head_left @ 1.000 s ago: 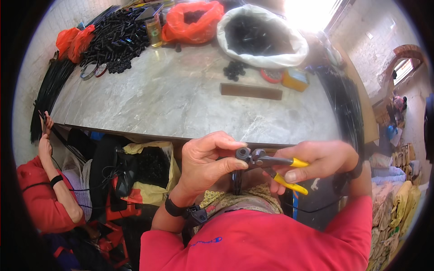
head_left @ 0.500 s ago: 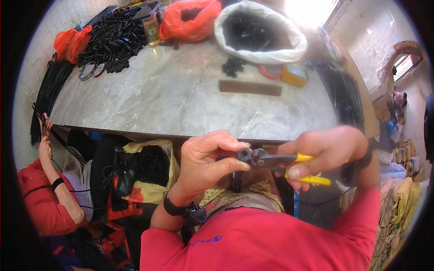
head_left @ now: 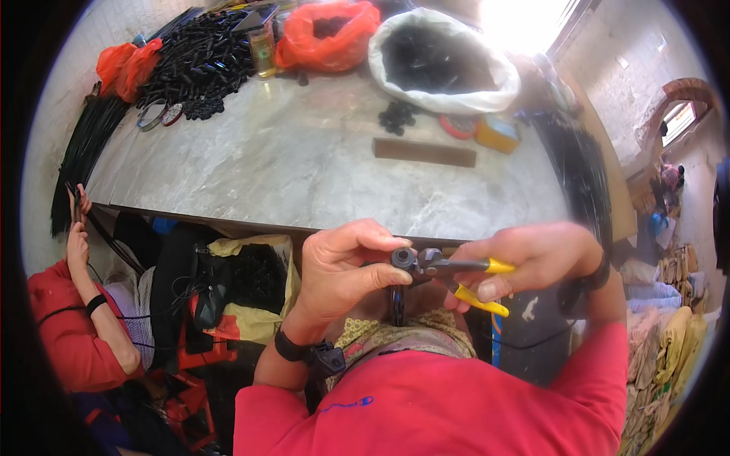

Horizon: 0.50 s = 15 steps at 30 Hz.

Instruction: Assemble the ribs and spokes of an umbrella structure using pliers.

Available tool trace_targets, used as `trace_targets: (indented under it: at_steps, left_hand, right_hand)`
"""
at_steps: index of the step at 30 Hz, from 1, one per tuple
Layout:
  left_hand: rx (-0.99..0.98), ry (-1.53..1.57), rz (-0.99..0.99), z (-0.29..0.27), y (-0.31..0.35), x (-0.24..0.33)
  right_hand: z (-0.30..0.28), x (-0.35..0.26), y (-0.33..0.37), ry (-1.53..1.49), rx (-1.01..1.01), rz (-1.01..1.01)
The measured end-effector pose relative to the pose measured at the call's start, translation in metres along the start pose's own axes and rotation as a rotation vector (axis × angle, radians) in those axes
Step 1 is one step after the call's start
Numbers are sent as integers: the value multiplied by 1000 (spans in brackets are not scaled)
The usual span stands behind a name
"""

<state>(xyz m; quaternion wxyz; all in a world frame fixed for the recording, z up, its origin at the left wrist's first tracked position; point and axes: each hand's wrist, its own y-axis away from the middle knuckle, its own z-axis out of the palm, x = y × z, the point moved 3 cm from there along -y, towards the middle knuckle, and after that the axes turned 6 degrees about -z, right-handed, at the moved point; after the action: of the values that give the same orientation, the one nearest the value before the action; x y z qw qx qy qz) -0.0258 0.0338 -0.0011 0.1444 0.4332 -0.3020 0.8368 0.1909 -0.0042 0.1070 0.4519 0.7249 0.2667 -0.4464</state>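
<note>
In front of my lap, my left hand (head_left: 338,266) pinches a black tube-like part (head_left: 403,259) between thumb and fingers. Its round, hollow end faces up, and a dark shaft (head_left: 398,304) shows just below it. My right hand (head_left: 540,258) is wrapped round end-cutting pliers (head_left: 458,267) with yellow handles. The jaws point left and meet the side of the black part; whether they bite into it I cannot tell.
Ahead stands a grey table (head_left: 281,163) bearing a brown bar (head_left: 423,152), a black pile (head_left: 201,57), an orange-red bag (head_left: 327,45) and a white sack (head_left: 498,95). Black strands (head_left: 570,163) lie right. A co-worker (head_left: 84,327) in red sits left, beside a yellow bag (head_left: 274,315).
The pliers and right hand have shifted slightly left, and the yellow handles sit closer together in view. The black part has tilted or moved a little left. The whole view has shifted slightly.
</note>
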Motion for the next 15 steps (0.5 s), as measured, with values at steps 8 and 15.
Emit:
trace_targets:
  at_steps: [8,15]
  left_hand:
    - [18,13,-28,-1,1,1]
    - [38,1,-30,1,2,2]
  right_hand:
    - [6,8,-1,-163,21,-20]
    - [7,1,0,-172,44,27]
